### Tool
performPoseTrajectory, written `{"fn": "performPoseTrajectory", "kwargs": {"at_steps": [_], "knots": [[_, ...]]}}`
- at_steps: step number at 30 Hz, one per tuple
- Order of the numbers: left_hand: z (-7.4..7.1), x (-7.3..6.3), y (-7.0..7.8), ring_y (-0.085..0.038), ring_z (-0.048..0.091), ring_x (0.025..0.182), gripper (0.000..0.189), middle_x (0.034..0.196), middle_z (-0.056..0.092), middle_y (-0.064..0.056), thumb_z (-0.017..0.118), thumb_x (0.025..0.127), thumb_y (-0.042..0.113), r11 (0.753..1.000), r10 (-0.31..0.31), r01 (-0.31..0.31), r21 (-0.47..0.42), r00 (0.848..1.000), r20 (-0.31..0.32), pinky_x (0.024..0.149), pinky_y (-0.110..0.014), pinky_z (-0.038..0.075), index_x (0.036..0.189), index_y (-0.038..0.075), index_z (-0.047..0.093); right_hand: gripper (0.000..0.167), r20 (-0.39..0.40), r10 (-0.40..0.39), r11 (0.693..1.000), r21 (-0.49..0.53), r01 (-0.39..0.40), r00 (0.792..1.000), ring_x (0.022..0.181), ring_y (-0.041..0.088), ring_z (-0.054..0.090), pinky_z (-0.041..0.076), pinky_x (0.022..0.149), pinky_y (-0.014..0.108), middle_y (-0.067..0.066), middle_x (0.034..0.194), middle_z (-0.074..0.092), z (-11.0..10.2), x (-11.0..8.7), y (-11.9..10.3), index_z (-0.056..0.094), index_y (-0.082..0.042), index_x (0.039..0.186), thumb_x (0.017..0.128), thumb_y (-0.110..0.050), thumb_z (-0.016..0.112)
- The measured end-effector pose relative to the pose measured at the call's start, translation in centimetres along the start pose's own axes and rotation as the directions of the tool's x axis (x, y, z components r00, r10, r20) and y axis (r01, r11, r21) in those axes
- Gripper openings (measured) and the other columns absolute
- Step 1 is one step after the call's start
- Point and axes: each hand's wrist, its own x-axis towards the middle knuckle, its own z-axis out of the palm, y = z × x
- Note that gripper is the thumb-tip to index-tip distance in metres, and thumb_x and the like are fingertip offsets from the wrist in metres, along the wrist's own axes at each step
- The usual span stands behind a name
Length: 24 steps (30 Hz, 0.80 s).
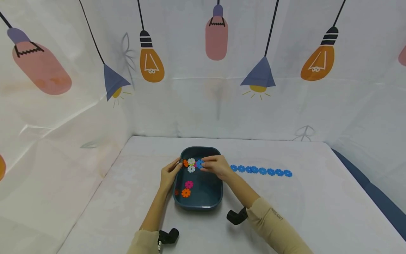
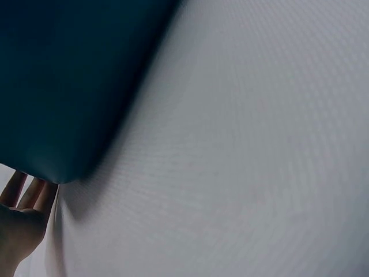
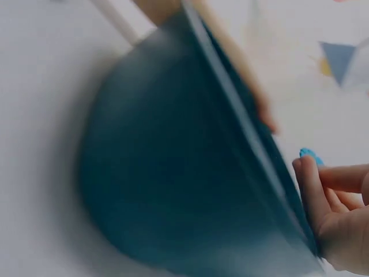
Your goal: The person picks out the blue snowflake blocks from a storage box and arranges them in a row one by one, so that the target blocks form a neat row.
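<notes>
A dark teal tray stands on the white table, its near end towards me. At its left rim my left hand grips the edge, the thumb on top and the fingers against the outer wall. My right hand reaches over the right side and pinches a blue flower-shaped piece above the tray, also visible as a blue tip at the fingertips in the right wrist view. Beside it in the tray are white flower pieces and an orange one.
Nearer in the tray lie a pink flower piece, an orange one and a brown one. A row of several blue flower pieces runs rightward across the table. A printed curtain hangs behind.
</notes>
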Motion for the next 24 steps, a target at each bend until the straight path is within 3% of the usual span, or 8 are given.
{"fn": "performPoseTrajectory", "kwargs": {"at_steps": [7, 13, 18, 20, 22, 24], "knots": [[0.0, 0.1, -0.1, -0.028, 0.055, 0.115, 0.037, 0.127, 0.056, -0.021, 0.061, 0.092, 0.009, 1.0, -0.004, 0.004, -0.012, 1.0, -0.006, 0.081, -0.012, 0.045, 0.127, -0.002, 0.057, 0.034, -0.005, -0.089, 0.996, -0.023, 0.089, 0.996, 0.08, 0.013, 0.068, 0.055, 0.076, 0.028, 0.015, 0.103, 0.065, -4.9, -2.0, -1.2, 0.053, 0.019, 0.119, 0.089, 0.004, 0.059], [0.0, 0.0, -0.1, -0.032, 0.054, 0.117, 0.038, 0.128, 0.056, -0.021, 0.061, 0.092, 0.011, 1.0, -0.003, 0.003, -0.001, 1.0, -0.002, 0.084, -0.015, 0.046, 0.127, -0.002, 0.057, 0.042, -0.081, -0.085, 0.994, -0.074, 0.079, 0.993, 0.079, 0.008, 0.067, 0.054, 0.079, 0.026, 0.002, 0.096, 0.065, -10.4, -3.9, -1.6, 0.048, 0.016, 0.127, 0.091, -0.003, 0.06], [-0.1, 1.1, -2.3, -0.028, 0.054, 0.117, 0.039, 0.129, 0.057, -0.016, 0.063, 0.091, 0.018, 1.0, 0.004, -0.004, -0.003, 1.0, -0.017, 0.089, -0.02, 0.047, 0.128, 0.003, 0.059, 0.042, -0.179, -0.074, 0.997, -0.02, 0.072, 0.981, 0.08, 0.006, 0.066, 0.053, 0.08, 0.023, -0.004, 0.091, 0.065, -15.6, -5.9, -1.3, 0.046, 0.015, 0.129, 0.093, -0.003, 0.057], [-0.2, 1.5, -3.1, -0.026, 0.054, 0.118, 0.04, 0.13, 0.057, -0.014, 0.064, 0.091, 0.02, 1.0, 0.009, -0.009, -0.001, 1.0, -0.021, 0.09, -0.021, 0.046, 0.128, 0.005, 0.059, 0.032, -0.229, -0.063, 0.997, 0.033, 0.073, 0.971, 0.08, 0.006, 0.066, 0.053, 0.079, 0.022, -0.005, 0.089, 0.065, -17.5, -6.9, -1.2, 0.056, 0.009, 0.124, 0.093, 0.0, 0.055], [-0.2, 1.4, -3.0, -0.027, 0.053, 0.119, 0.04, 0.13, 0.056, -0.014, 0.063, 0.091, 0.02, 1.0, 0.005, -0.005, -0.003, 1.0, -0.018, 0.09, -0.019, 0.045, 0.128, 0.005, 0.058, 0.024, -0.281, -0.045, 0.993, 0.097, 0.075, 0.959, 0.078, 0.007, 0.066, 0.053, 0.078, 0.021, -0.005, 0.087, 0.065, -19.3, -7.9, -1.0, 0.067, 0.0, 0.111, 0.092, 0.004, 0.053], [-0.2, 1.4, -2.8, -0.028, 0.052, 0.12, 0.04, 0.131, 0.055, -0.015, 0.063, 0.091, 0.018, 1.0, 0.001, -0.001, -0.017, 1.0, -0.012, 0.088, -0.016, 0.045, 0.128, 0.004, 0.058, 0.027, -0.328, -0.018, 0.987, 0.144, 0.069, 0.944, 0.076, 0.007, 0.066, 0.053, 0.076, 0.02, -0.005, 0.085, 0.065, -21.0, -8.7, -0.9, 0.073, -0.01, 0.094, 0.091, 0.007, 0.052]]}}
